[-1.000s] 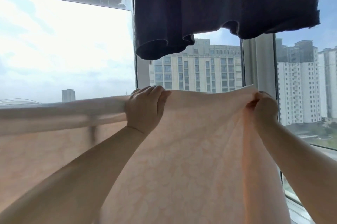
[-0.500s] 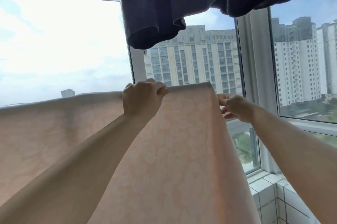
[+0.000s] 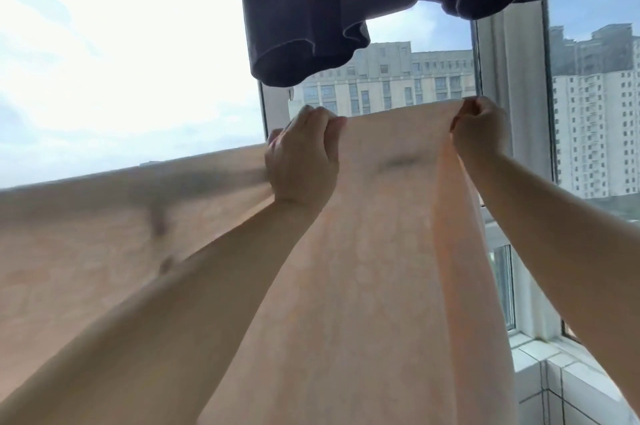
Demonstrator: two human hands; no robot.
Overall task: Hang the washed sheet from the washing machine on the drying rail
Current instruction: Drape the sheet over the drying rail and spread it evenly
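Sheet [image 3: 363,268]: peach, held up before the window [image 3: 121,78], top edge stretched between both hands.
Left hand [image 3: 301,154]: fingers curled over the edge.
Right hand [image 3: 479,130]: pinching the corner.
Overhead: dark garment [image 3: 346,2] hanging just above.
Hidden: rail out of sight; sheet's lower part cut off.

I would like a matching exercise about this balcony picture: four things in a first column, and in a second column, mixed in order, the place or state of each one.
Column one:
1. left hand
2. right hand
3. dark garment
4. peach sheet

Column two:
A. hangs at the top of the picture, above both hands
B. pinches the top right corner of the sheet
C. stretched between both hands, hanging down in front of the window
D. grips the top edge of the sheet, near the middle of the picture

Pairs: 1-D, 2-B, 3-A, 4-C
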